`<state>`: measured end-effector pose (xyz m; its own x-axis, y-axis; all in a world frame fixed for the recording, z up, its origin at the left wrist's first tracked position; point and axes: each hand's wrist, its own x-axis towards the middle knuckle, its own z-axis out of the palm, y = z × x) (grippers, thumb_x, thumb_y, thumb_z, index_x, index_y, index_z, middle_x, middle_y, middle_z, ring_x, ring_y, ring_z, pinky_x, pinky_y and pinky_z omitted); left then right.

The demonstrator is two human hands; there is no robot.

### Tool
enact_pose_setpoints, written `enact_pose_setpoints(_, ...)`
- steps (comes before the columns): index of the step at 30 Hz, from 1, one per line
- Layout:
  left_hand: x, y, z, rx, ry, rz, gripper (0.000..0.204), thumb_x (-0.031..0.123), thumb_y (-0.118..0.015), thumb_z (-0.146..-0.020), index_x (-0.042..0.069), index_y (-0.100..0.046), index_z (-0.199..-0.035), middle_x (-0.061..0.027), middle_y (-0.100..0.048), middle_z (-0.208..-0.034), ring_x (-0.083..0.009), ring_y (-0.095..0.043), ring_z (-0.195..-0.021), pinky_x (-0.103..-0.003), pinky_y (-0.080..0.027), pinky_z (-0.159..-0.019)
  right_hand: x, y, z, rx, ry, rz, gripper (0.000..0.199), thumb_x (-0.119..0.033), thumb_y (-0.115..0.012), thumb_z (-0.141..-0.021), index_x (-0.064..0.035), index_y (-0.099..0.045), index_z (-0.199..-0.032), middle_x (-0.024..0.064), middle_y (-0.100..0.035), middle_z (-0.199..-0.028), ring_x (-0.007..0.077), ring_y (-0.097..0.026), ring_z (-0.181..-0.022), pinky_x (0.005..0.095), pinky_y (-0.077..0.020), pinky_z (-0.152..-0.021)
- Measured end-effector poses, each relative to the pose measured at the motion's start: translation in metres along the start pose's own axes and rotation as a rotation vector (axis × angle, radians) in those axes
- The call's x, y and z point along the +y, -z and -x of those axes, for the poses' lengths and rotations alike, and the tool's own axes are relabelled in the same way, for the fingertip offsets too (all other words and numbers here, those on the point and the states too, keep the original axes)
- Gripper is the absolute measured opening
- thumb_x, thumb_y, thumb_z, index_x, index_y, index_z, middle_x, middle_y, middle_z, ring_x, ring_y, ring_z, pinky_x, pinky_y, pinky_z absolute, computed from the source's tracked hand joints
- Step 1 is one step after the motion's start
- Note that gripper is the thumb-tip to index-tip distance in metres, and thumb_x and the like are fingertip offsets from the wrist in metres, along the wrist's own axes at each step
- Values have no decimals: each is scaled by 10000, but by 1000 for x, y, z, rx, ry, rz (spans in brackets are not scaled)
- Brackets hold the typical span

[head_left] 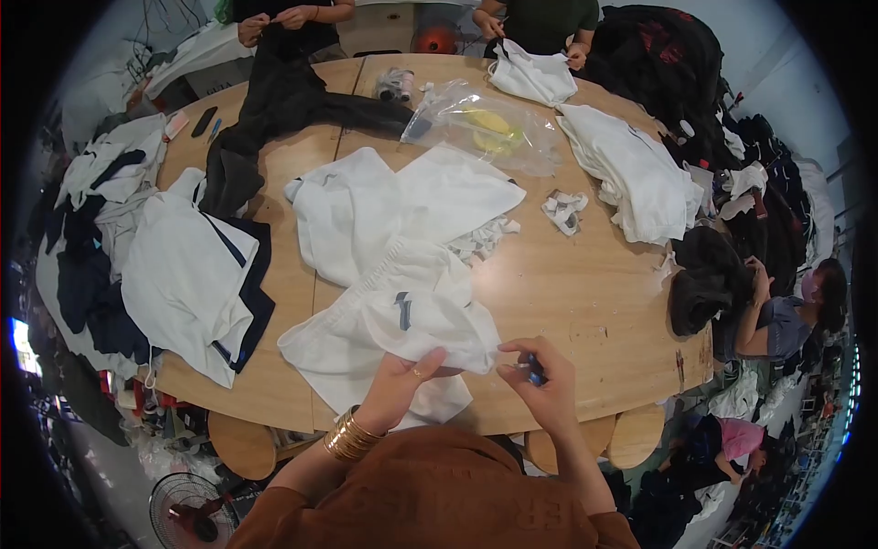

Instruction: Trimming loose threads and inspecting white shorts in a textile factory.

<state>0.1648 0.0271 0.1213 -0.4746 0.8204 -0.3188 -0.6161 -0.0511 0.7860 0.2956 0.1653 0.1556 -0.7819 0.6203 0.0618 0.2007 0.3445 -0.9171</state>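
A white garment [430,320] with a gathered waistband and a dark mark lies partly on the table in front of me. My left hand [413,380] grips its near edge, thumb on top and the other fingers beneath the cloth. Beside the raised right corner of that edge, my right hand [541,380] is closed around a small blue tool [536,370], mostly hidden by the fingers. The right thumb and forefinger are close to the cloth corner; whether they pinch a thread cannot be made out. Another white garment [366,210] is spread out just beyond.
White garments are piled left [183,274] and right [631,174] on the wooden table [585,302]. A dark garment [283,101], a clear plastic bag [448,119] and white scraps [565,210] lie farther off. Two people work across the table; another person [777,311] is at right.
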Motion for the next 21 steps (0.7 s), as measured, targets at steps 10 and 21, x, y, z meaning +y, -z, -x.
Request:
enact_pose_setpoints(10, 6, -9, 9, -91, -34, -151, 284, 146, -499, -881, -19, -490, -1112, -79, -565, -1046, -128, -547, -929, -276, -464, -797, 7, -20, -1, -5, 388, 179, 238, -2, -673, -668, -94, -627, -883, 37, -504, -618, 133, -492, -511, 247, -366, -444)
enact_pose_setpoints(21, 4, -4, 9, -115, -48, -264, 259, 160, -507, -880, -27, -539, -1057, -41, -583, -994, -84, -531, -894, -236, -431, -778, -1, -20, -5, -81, -49, -191, 43, -20, -581, -784, -25, -572, -826, -11, -527, -701, 51, -446, -597, 185, -361, -545)
